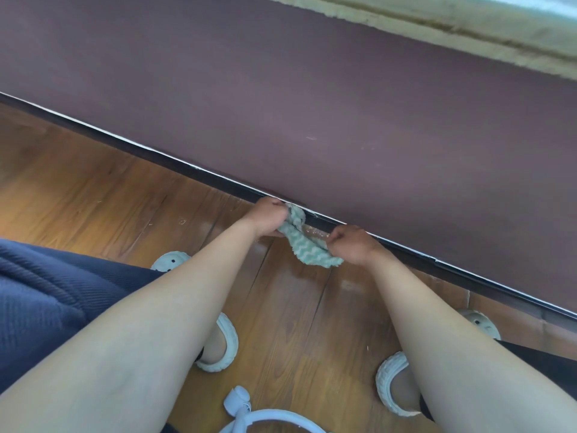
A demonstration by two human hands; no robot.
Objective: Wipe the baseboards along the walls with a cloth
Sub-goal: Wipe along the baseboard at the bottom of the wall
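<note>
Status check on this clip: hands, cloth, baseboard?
Left hand and right hand both grip the cloth. Cloth held between them at the baseboard. Nothing visible blocking it.

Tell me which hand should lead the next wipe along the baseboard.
Left, probably. The left hand grips the cloth bunched right up against the baseboard, while the right hand pinches the end that trails down toward the floor.
</note>
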